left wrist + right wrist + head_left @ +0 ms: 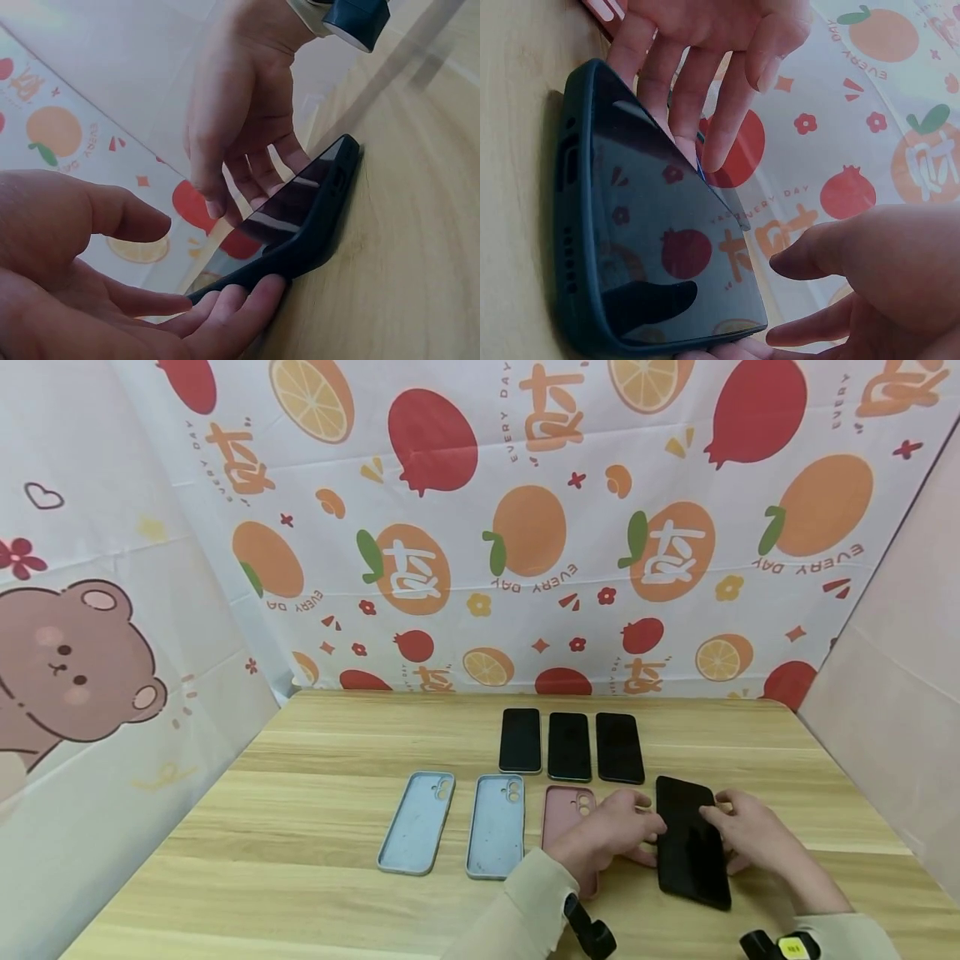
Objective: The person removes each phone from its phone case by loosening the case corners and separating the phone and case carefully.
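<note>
A black phone [688, 847] in a dark teal case lies on the table at the right, screen up, between the two hands. On its left side is my left hand [611, 833], its fingers extended along the case edge and its thumb lifted clear in the left wrist view. My right hand [756, 833] is at the opposite side. In the right wrist view its fingers lie low against the long edge of the phone [667, 247], with the thumb raised off the glass. My left forearm and hand partly cover a pink phone case [562, 810].
Two light blue phone cases [417, 822] lie left of the pink one, inner sides up. Behind them, three black phones [569, 746] form a row. The wooden table [300, 860] ends at a fruit-print cloth [525, 527] at the back.
</note>
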{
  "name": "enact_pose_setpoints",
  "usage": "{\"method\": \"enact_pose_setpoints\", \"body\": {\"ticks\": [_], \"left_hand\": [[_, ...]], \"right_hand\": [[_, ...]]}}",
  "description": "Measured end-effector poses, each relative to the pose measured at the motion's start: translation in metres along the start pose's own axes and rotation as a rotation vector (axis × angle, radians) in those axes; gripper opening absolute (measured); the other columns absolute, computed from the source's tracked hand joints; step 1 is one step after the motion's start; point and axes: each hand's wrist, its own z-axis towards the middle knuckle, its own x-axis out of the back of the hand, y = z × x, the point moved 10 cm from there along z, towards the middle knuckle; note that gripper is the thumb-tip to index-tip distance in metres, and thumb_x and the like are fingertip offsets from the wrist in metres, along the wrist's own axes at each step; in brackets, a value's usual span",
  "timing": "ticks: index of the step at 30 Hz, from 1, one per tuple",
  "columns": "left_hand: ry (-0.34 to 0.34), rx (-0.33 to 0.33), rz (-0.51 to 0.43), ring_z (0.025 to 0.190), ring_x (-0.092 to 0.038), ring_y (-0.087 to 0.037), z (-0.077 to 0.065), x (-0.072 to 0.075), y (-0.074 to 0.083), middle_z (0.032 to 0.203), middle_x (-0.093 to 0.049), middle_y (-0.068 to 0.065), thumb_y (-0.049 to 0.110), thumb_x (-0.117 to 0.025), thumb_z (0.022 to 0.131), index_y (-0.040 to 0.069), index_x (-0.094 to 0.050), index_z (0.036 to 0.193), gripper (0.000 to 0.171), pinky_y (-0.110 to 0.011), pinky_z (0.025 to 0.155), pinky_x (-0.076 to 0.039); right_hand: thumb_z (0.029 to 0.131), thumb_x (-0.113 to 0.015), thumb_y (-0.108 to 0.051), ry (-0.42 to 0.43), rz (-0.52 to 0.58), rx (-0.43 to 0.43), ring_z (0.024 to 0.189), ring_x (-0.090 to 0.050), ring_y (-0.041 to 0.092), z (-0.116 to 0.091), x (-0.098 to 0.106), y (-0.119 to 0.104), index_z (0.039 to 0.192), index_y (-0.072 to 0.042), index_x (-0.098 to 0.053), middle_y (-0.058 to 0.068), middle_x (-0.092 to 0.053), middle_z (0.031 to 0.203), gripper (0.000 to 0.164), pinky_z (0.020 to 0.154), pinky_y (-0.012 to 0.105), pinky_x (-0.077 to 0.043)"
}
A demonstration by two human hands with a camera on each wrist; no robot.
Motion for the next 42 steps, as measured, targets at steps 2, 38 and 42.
{"method": "enact_pose_setpoints", "body": {"ticks": [2, 38, 42], "left_hand": [[-0.017, 0.003, -0.019, 0.097, -0.068, -0.028, 0.0, -0.001, -0.001, 0.105, -0.065, -0.016, 0.003, -0.064, 0.09, -0.003, -0.052, 0.134, 0.047, -0.049, 0.077, -0.059], [-0.22, -0.053, -0.002, 0.068, -0.065, -0.015, -0.012, 0.013, 0.013, 0.084, -0.067, -0.003, 0.023, -0.06, 0.099, 0.01, -0.064, 0.11, 0.017, -0.027, 0.051, -0.053], [-0.251, -0.053, 0.004, 0.068, -0.067, -0.015, -0.015, 0.015, 0.012, 0.083, -0.069, -0.004, 0.02, -0.059, 0.1, 0.01, -0.065, 0.109, 0.016, -0.028, 0.052, -0.054]], "right_hand": [[0.104, -0.046, -0.024, -0.008, -0.003, 0.004, 0.069, -0.058, 0.019, -0.001, -0.001, -0.001, 0.14, 0.022, -0.023, 0.028, -0.056, 0.103, 0.063, 0.054, 0.037, -0.059], [0.108, -0.038, -0.031, 0.008, 0.383, 0.131, 0.079, -0.065, 0.016, -0.013, -0.001, -0.042, 0.14, 0.011, -0.037, 0.013, -0.062, 0.104, 0.053, 0.059, 0.043, -0.059], [0.109, -0.036, -0.032, -0.025, 0.46, 0.166, 0.075, -0.066, 0.018, -0.013, -0.004, -0.044, 0.124, 0.01, -0.049, 0.008, -0.063, 0.094, 0.047, 0.057, 0.045, -0.059]]}}
